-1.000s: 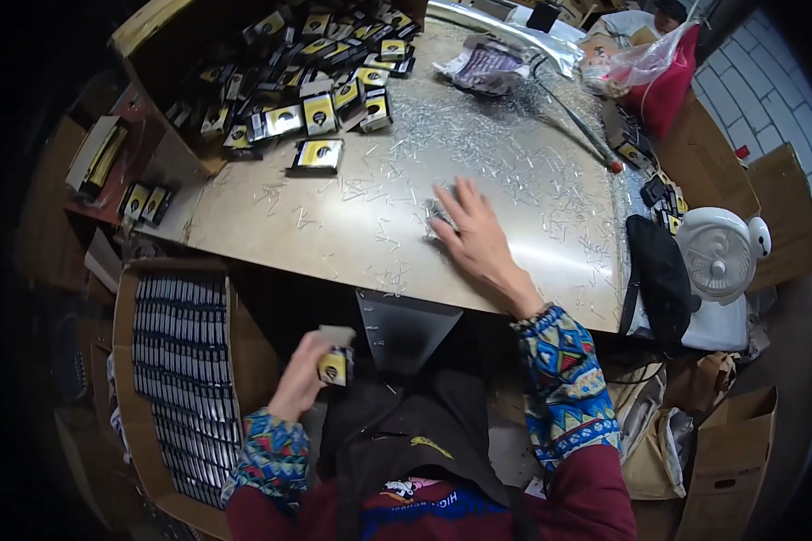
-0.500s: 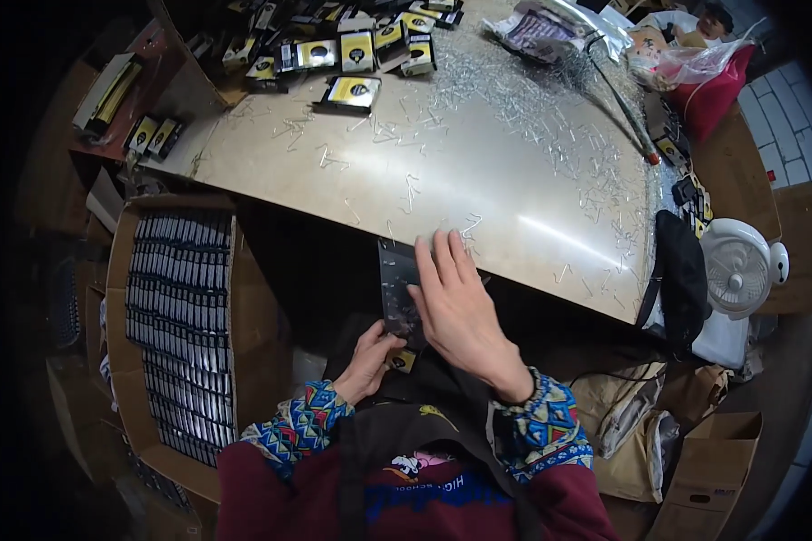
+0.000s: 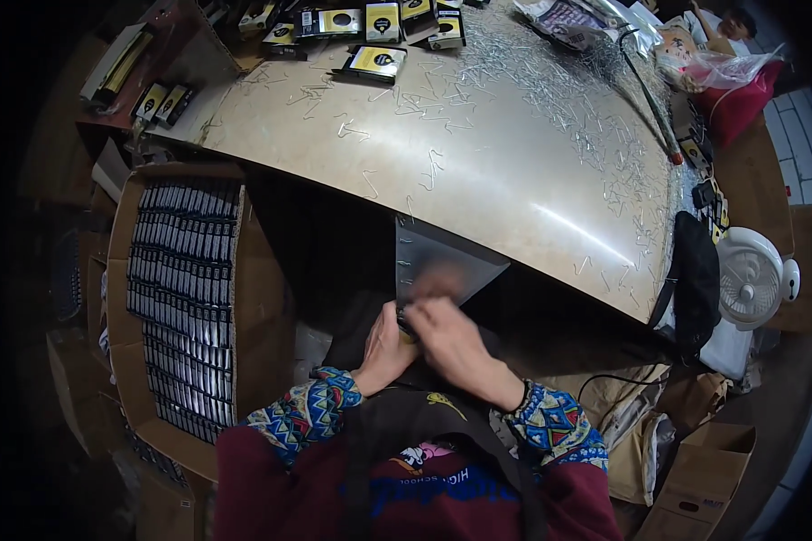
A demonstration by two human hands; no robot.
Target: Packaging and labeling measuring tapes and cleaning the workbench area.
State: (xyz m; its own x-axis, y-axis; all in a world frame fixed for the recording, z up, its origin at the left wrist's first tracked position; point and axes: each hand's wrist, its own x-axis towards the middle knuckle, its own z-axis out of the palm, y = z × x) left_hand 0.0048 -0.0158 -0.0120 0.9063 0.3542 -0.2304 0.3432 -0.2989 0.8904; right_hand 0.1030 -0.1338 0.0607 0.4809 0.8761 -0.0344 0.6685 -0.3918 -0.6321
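Note:
In front of my body, below the table edge, my left hand (image 3: pixel 388 350) is closed around a small black-and-yellow box (image 3: pixel 408 335). Most of that box is hidden by my fingers. My right hand (image 3: pixel 460 352) is over it, close to my left hand; its fingers are smeared by motion, so their grip is unclear. Just beyond both hands, a grey triangular panel (image 3: pixel 478 263) extends below the table edge, with small wire hooks along its left side. More bent wire hooks (image 3: pixel 433 171) lie scattered on the table (image 3: pixel 316 135).
A cardboard carton (image 3: pixel 266 270) at left holds dense rows of dark packs. Black-and-yellow boxes (image 3: pixel 374 63) lie at the table's back, near a silvery bag (image 3: pixel 559 22). On the right are a white fan (image 3: pixel 744 279), a black cloth (image 3: pixel 695 279) and an open carton (image 3: pixel 704 469). Another person (image 3: pixel 726 27) is at far right.
My right hand has come down from the table edge toward my left hand, its fingers now blurred. The left hand has shifted slightly right and up. The whole view has tilted a little downward.

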